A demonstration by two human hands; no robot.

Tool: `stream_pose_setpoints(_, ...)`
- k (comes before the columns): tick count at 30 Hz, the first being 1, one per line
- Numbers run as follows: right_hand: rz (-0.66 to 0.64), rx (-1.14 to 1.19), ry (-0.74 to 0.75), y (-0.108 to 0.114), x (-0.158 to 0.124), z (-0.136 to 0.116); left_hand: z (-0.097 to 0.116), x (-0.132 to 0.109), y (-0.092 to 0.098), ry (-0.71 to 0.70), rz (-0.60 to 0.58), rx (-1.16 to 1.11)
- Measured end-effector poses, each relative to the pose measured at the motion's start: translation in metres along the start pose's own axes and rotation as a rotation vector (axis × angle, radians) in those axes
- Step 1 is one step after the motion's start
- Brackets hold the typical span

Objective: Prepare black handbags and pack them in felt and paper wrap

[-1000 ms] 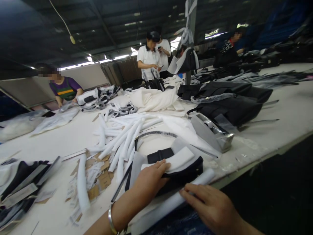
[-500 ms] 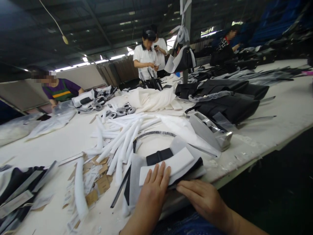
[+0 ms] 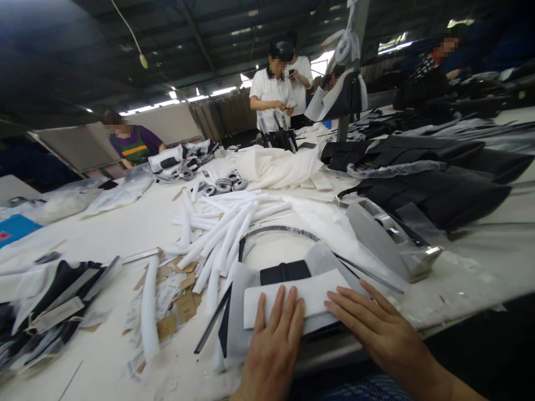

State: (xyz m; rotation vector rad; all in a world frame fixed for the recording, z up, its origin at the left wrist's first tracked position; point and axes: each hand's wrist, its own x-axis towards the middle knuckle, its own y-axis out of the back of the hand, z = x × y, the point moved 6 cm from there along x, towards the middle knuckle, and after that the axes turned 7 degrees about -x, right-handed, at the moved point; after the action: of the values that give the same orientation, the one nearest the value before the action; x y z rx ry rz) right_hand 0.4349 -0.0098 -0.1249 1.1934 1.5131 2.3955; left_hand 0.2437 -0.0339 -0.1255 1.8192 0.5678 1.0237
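Note:
A black bag (image 3: 286, 272) with a looped handle lies near the table's front edge, partly wrapped in thin pale sheet (image 3: 243, 289). Across its front is a white foam strip (image 3: 313, 288). My left hand (image 3: 273, 334) rests on the strip's left part, fingers stretched out and slightly apart. Flat over the strip's right end and the wrapping beside it lies my right hand (image 3: 371, 320), its fingers spread. Neither hand is closed round anything. The bag's lower edge is partly hidden by both hands.
White foam tubes (image 3: 225, 239) lie behind the bag, with brown cards and tags (image 3: 186, 305) to their left. Black bags (image 3: 434, 192) are piled at right, near a grey wrapped piece (image 3: 376, 231). Another wrapped pile (image 3: 62, 295) sits at left. Several people stand beyond the table.
My right hand has moved from the bag's lower edge up onto the strip's right end, and its fingers have spread. The left hand stays on the strip. The view has swung left.

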Motion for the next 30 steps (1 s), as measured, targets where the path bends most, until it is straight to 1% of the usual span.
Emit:
stream_pose_setpoints(3,0.023,0.021,-0.016,0.000,-0.001,0.000,0.000,0.000,0.004,0.024,0.032,0.009)
stream_pose_setpoints(6,0.037,0.024,-0.042,-0.001,-0.001,0.003,-0.001,-0.003,0.009,0.085,0.064,-0.011)
stream_pose_setpoints(10,0.033,0.008,-0.035,0.000,0.001,0.004,-0.002,-0.008,0.016,0.151,0.057,-0.044)
stream_pose_setpoints(13,-0.002,0.003,-0.021,0.000,0.001,0.005,0.000,-0.004,0.017,0.173,0.044,-0.053)
stream_pose_setpoints(16,-0.017,0.004,0.002,-0.001,-0.001,0.005,0.009,0.009,0.012,0.127,0.063,-0.046)
stream_pose_setpoints(19,-0.014,-0.008,-0.008,-0.005,-0.002,0.005,0.018,0.020,0.001,0.089,0.061,-0.052)
stream_pose_setpoints(22,-0.007,-0.002,-0.023,-0.008,0.000,0.005,0.021,0.019,-0.012,0.081,0.016,-0.056)
stream_pose_setpoints(25,-0.003,0.023,-0.030,-0.004,0.001,0.003,0.022,0.011,-0.016,0.033,-0.004,-0.029)
stream_pose_setpoints(27,0.013,0.054,-0.067,0.005,-0.005,0.003,0.021,0.006,-0.015,0.040,0.002,-0.038)
stream_pose_setpoints(28,0.038,0.072,-0.115,0.011,-0.010,0.005,0.020,0.005,-0.014,0.052,0.006,-0.055)
stream_pose_setpoints(30,0.110,0.116,-0.282,0.024,-0.027,0.012,0.018,0.003,-0.015,0.077,0.005,-0.095)
